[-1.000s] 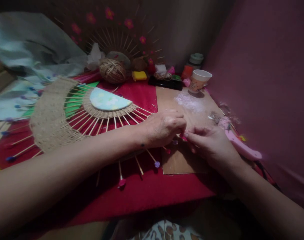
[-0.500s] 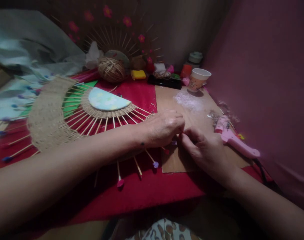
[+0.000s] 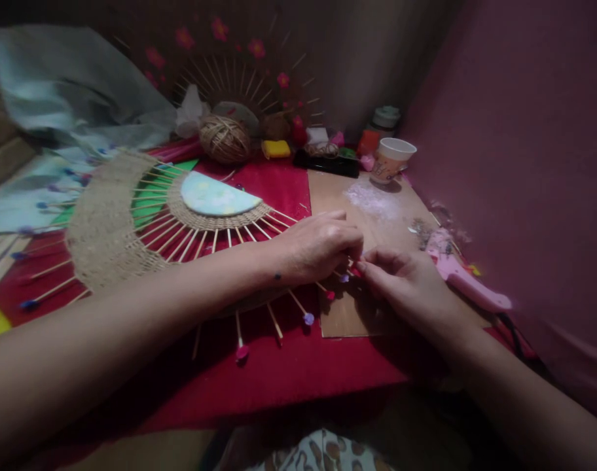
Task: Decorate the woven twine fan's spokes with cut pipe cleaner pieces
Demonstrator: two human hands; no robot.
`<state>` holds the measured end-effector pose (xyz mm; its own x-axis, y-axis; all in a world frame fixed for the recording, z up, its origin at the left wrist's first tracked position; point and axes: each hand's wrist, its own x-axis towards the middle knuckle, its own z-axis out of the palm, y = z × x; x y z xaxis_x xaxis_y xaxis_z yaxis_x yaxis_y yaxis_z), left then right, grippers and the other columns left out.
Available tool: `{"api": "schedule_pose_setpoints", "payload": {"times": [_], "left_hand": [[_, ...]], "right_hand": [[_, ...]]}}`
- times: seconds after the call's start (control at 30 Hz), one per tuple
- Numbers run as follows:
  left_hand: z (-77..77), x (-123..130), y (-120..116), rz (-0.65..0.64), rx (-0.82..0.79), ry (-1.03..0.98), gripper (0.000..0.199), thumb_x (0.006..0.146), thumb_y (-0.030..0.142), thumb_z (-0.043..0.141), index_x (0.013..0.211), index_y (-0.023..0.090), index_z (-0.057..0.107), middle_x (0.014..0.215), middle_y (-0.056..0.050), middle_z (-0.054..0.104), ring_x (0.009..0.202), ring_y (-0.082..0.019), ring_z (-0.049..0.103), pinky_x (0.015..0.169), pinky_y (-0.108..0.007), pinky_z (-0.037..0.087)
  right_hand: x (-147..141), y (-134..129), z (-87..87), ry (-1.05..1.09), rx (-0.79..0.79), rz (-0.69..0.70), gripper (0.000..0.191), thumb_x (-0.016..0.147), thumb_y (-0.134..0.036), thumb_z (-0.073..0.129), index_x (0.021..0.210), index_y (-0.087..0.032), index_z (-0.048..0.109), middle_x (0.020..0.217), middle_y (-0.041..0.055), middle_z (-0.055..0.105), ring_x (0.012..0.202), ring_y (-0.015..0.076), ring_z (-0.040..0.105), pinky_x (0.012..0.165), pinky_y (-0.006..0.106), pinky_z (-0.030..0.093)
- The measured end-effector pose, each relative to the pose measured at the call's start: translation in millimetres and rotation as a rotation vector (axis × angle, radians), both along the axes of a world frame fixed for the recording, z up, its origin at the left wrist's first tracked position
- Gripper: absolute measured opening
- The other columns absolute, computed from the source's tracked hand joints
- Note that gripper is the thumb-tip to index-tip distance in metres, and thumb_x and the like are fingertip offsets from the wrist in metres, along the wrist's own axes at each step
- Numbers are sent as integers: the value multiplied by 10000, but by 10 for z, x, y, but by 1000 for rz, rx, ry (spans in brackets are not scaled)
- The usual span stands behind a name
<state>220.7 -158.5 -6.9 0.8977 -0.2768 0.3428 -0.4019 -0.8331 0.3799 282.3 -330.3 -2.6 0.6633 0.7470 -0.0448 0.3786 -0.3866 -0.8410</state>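
Note:
A woven fan (image 3: 99,222) with thin wooden sticks spread outward lies in front of me. Its centre bears a pale blue half-round panel (image 3: 220,194). My left hand (image 3: 323,245) reaches over the fan's right side, fingers curled closed around the end of a fan stick that they mostly hide. Facing it, my right hand (image 3: 406,281) pinches a small red piece (image 3: 357,269) at that stick's tip. Nearby sticks end in a lavender knob (image 3: 309,319), a red knob (image 3: 330,296) and a pink knob (image 3: 242,353). One stick (image 3: 275,324) between them has a bare tip.
Beneath my hands is a cardboard sheet (image 3: 338,320) on a red cloth (image 3: 289,373). A pink glue gun (image 3: 470,278) lies right, with a paper cup (image 3: 394,160) behind. At the back are a twine ball (image 3: 224,139), a yellow block (image 3: 276,149) and a black tray (image 3: 328,163).
The view has shifted slightly. My right fingers have drawn back a little from my left hand, and the red piece between them shows more clearly. My left hand keeps its hold.

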Motion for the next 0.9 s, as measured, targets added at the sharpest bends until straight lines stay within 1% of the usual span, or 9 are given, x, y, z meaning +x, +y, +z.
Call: {"api": "schedule_pose_setpoints", "payload": {"times": [0.13, 0.33, 0.4, 0.47, 0.57, 0.73, 0.9], "left_hand": [[-3, 1, -25, 8, -43, -20, 77, 811, 100, 564, 820, 135, 631, 722, -27, 586, 777, -137, 515, 659, -233, 425], [-1, -9, -6, -56, -8, -83, 41, 825, 134, 590, 793, 127, 614, 702, -26, 606, 765, -137, 489, 654, -236, 412], [-2, -9, -6, -59, 12, -100, 72, 836, 150, 585, 771, 130, 610, 700, -25, 608, 756, -137, 480, 654, -240, 408], [-3, -8, -11, -56, 29, -114, 93, 841, 161, 584, 755, 133, 607, 702, -25, 609, 751, -137, 477, 655, -245, 407], [-6, -5, -21, -56, 33, -121, 95, 840, 148, 580, 752, 133, 614, 706, -29, 619, 749, -138, 481, 653, -247, 407], [-13, -1, -16, -62, 9, -102, 84, 837, 153, 582, 769, 134, 627, 723, -35, 637, 759, -141, 498, 662, -250, 415], [-19, 2, -14, -53, 43, -110, 109, 845, 172, 574, 763, 134, 635, 729, -40, 640, 755, -149, 501, 669, -263, 412]], "right_hand": [[48, -12, -21, 156, 62, -12, 266, 773, -344, 567, 570, -175, 546, 450, -47, 442, 423, 72, 396, 405, 207, 284], [91, -12, -68, 273, 123, 28, 253, 686, -399, 673, 625, -167, 593, 474, -55, 464, 396, 50, 356, 381, 203, 257], [95, -13, -67, 300, 120, 25, 258, 696, -408, 665, 629, -168, 598, 480, -52, 465, 403, 56, 365, 385, 208, 257], [97, -19, -65, 319, 115, 2, 275, 730, -415, 632, 611, -173, 584, 462, -57, 427, 402, 57, 346, 387, 212, 238], [96, -31, -71, 279, 123, -20, 326, 772, -434, 594, 573, -181, 539, 448, -62, 384, 399, 57, 315, 389, 218, 212], [86, -35, -92, 167, 99, 23, 400, 818, -448, 545, 528, -186, 457, 466, -46, 400, 426, 62, 338, 400, 219, 223], [74, -27, -86, 159, 84, 20, 353, 847, -423, 516, 595, -175, 531, 471, -57, 387, 420, 56, 311, 390, 212, 210]]}}
